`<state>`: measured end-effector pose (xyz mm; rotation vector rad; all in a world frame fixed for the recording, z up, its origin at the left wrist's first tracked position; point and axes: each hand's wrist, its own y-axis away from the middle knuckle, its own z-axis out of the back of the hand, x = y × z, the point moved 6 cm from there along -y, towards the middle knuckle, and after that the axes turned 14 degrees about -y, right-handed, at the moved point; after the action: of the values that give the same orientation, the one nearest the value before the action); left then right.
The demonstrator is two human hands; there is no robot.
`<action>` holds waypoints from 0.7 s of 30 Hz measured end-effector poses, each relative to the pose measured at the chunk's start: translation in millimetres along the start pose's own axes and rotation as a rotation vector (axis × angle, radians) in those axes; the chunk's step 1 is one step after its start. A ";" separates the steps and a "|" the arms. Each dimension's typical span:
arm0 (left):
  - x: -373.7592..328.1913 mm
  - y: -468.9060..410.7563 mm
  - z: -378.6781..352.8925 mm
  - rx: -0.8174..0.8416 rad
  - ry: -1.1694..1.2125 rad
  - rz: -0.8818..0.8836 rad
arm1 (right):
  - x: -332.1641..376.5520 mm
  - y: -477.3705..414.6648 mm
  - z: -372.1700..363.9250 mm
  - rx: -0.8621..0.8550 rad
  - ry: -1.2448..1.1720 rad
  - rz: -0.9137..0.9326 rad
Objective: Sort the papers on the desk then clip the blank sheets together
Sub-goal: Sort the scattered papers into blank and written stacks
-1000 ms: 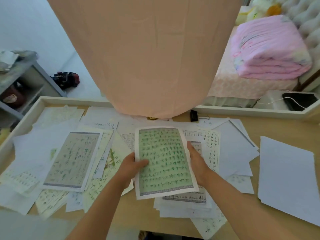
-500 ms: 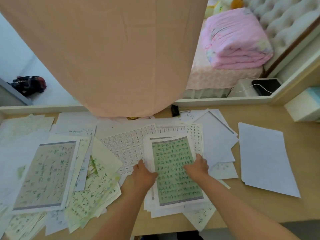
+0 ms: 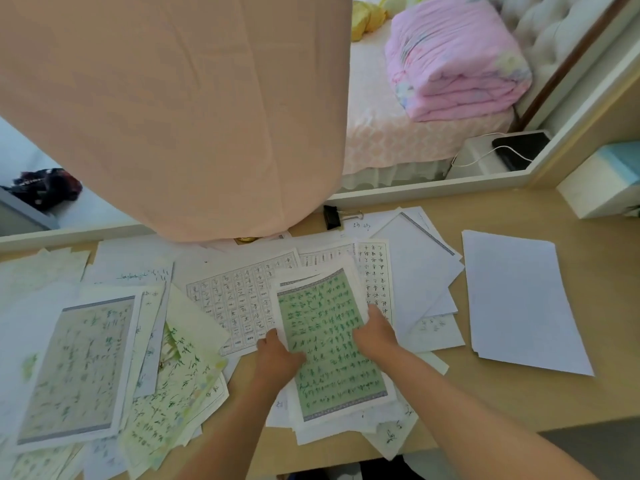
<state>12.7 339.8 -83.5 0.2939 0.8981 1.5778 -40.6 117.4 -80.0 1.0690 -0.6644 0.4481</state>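
Observation:
A green sheet covered in handwriting (image 3: 329,344) lies on top of a small pile of written papers in the middle of the wooden desk (image 3: 502,396). My left hand (image 3: 277,358) holds its left edge, thumb on top. My right hand (image 3: 375,332) holds the pile's right edge, fingers tucked under the upper sheets. A stack of blank white sheets (image 3: 519,299) lies apart at the right. A black binder clip (image 3: 332,216) sits at the desk's back edge. Many written sheets, among them a framed grey one (image 3: 79,368), are spread over the left half.
A large peach lampshade (image 3: 173,109) hangs over the back of the desk and hides part of it. A white and teal box (image 3: 602,181) stands at the back right corner. Beyond the desk's raised rim is a bed with a folded pink quilt (image 3: 453,60).
The green sheet was held up in both hands a second ago; now it lies on the middle pile, with both hands lowered to the pile's edges. The view has swung to the right.

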 end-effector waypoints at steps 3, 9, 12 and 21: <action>-3.4 -3.9 3.8 -0.038 -0.087 -0.045 | 10.3 3.8 8.6 0.068 -0.043 0.098; -39.0 -25.7 62.1 -0.383 -0.494 -0.244 | 16.2 -13.0 83.9 -0.065 -0.073 0.127; -62.7 -50.2 91.1 -0.387 -0.702 -0.249 | 14.0 -25.6 111.8 -0.025 -0.132 0.093; -98.9 -92.5 91.7 -0.068 -0.269 -0.362 | -11.0 -51.3 158.8 0.177 -0.215 0.008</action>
<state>162.2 279.3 -56.3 0.2702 0.6456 1.1974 -60.2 -48.4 -70.3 1.2944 -0.8309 0.4070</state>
